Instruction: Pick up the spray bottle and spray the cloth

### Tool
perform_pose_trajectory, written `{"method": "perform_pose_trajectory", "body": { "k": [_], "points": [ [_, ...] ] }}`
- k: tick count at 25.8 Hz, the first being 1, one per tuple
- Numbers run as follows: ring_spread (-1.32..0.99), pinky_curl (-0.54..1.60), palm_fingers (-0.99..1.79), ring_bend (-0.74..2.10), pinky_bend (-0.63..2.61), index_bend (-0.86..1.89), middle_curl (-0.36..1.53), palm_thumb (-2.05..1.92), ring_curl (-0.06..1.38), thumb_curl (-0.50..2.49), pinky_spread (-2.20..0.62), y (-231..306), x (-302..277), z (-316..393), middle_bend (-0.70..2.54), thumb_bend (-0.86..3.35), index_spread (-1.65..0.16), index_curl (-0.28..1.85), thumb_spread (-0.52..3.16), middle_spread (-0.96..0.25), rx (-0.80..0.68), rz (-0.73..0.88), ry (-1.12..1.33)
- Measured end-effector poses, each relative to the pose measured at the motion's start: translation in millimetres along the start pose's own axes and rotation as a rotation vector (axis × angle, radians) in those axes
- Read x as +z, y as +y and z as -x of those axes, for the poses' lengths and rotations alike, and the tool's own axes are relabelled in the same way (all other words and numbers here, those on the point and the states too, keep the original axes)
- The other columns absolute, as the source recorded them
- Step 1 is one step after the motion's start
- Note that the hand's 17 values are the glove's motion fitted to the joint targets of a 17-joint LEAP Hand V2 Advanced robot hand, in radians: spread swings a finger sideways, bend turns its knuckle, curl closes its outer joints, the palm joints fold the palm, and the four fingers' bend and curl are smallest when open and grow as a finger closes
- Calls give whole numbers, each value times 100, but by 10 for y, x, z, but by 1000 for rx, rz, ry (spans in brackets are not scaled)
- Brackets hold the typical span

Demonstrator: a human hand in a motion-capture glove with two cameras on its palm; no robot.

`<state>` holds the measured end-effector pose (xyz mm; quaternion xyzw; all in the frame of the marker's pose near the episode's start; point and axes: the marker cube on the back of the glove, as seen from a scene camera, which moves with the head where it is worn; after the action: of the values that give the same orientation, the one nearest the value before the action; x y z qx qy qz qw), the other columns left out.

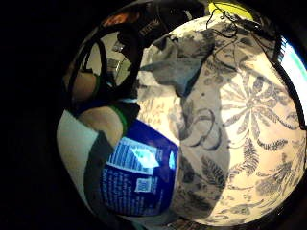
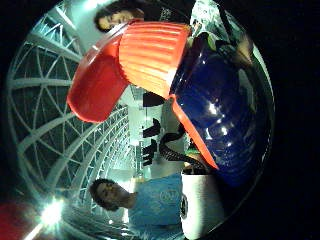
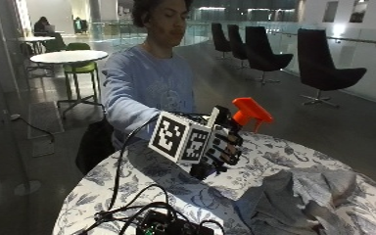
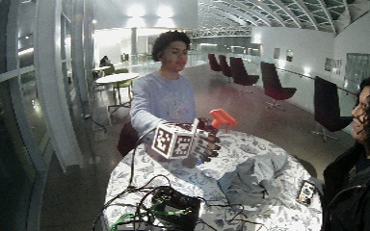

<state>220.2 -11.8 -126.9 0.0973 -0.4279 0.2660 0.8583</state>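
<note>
Gripping blue spray bottle [image 2: 220, 120], orange trigger head

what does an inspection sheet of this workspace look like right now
surface: round table under a floral-print cover
job's things: spray bottle, orange head and blue body, lifted off the table; grey cloth lies crumpled on it
clutter: phone near the table edge; black device
grip: gloved right hand curled round the bottle
cables: black cables run across the table to the device
surroundings: dark chairs, a second table
</note>
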Motion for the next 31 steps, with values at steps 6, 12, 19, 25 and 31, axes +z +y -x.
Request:
{"method": "perform_pose_trajectory", "body": {
  "k": [6,12,19,25,31],
  "points": [
    [0,32,112,53,20,13,42,86,38,50,26,-55,128,47,32,-3,-21,35,90,-5,113,79,-4],
    [2,34,115,54,23,12,43,84,39,51,26,-101,177,54,32,-3,-19,35,92,-4,180,69,40],
    [4,35,117,57,25,13,45,84,40,53,25,-151,280,68,34,-2,-17,35,93,-4,208,113,50],
    [5,36,118,59,26,14,46,85,41,54,25,-179,339,45,35,-2,-16,36,93,-3,214,116,55],
    [5,36,118,60,27,14,46,86,41,55,24,-174,397,49,35,-2,-15,36,92,-3,204,122,57]
  ]
}}
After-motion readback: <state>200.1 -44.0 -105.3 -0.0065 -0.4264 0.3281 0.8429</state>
